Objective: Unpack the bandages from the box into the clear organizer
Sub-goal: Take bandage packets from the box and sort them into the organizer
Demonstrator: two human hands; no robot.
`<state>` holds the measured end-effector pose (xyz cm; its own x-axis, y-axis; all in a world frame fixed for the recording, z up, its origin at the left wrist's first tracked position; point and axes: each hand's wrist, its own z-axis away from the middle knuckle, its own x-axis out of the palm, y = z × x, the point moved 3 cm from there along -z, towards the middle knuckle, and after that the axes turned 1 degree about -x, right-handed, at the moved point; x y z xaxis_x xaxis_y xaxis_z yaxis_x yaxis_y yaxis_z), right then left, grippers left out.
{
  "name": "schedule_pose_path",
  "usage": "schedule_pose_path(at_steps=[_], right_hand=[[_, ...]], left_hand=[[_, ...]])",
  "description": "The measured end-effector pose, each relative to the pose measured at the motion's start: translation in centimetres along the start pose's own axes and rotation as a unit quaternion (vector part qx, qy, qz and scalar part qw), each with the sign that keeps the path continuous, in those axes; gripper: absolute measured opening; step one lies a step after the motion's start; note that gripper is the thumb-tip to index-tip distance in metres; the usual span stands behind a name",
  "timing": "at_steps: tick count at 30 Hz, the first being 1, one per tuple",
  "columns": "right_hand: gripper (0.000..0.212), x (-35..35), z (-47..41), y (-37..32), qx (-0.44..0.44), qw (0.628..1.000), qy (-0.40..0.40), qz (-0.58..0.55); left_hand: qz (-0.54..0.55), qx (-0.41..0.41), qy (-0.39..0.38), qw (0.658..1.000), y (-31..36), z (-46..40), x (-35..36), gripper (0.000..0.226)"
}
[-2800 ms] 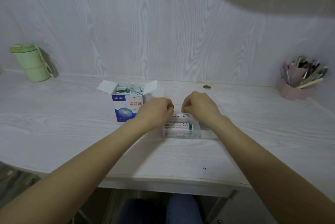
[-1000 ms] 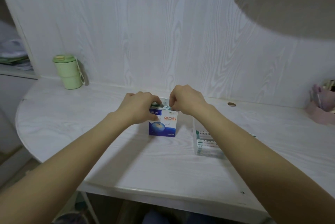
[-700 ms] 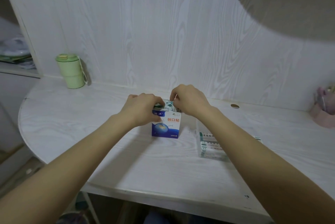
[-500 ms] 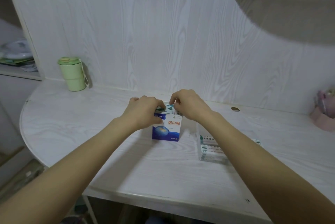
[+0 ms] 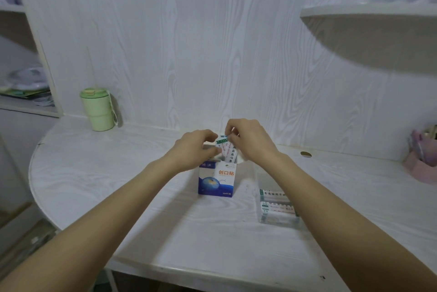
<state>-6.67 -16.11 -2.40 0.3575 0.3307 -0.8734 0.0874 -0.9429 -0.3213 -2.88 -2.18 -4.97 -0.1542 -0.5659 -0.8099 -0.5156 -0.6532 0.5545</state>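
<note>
While organizer (image 5: 279,206) at lower right holds some bandages, both hands' fingers (image 5: 230,136) pinch more bandages (image 5: 227,149) above box (image 5: 216,179).

Home study nook: desk (image 5: 142,197), pen holder (image 5: 423,164), shelves (image 5: 369,9).

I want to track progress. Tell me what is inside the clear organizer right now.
The clear organizer holds a few wrapped bandages lying flat, stacked near its front. Its right side is covered by the right forearm, so an exact count cannot be made.
</note>
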Motion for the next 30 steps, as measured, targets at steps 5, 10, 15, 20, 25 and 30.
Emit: schedule_pose_path(at_steps=[5, 10, 15, 20, 25, 30], right_hand=[[0.016, -0.5, 0.0, 0.2, -0.004, 0.997, 0.029, -0.077], [0.012, -1.4, 0.1, 0.8, 0.021, 0.972, 0.138, -0.189], [0.011, -2.1, 0.4, 1.8, 0.05, 0.932, 0.182, -0.309], [0.021, -3.8, 1.5, 3.1, 0.09, 0.872, 0.166, -0.452], [0.018, -4.9, 3.7, 3.8, 0.099, 0.822, 0.133, -0.545], [0.019, -4.8, 6.1, 4.9, 0.112, 0.824, 0.127, -0.541]], left_hand=[[0.074, 0.007, 0.042, 0.996, 0.6, -0.6, 0.1, 0.038], [0.158, -0.027, 0.012, 0.987, 1.8, -1.8, 0.8, 0.032], [0.113, 0.028, 0.017, 0.993, 3.3, -2.6, 0.4, 0.025], [0.04, 0.109, 0.05, 0.992, 5.6, -2.0, -1.4, 0.026], [0.33, 0.05, -0.084, 0.939, 7.0, 0.0, -0.5, 0.018], [0.422, -0.008, -0.19, 0.886, 7.7, 1.1, 2.2, 0.027]])
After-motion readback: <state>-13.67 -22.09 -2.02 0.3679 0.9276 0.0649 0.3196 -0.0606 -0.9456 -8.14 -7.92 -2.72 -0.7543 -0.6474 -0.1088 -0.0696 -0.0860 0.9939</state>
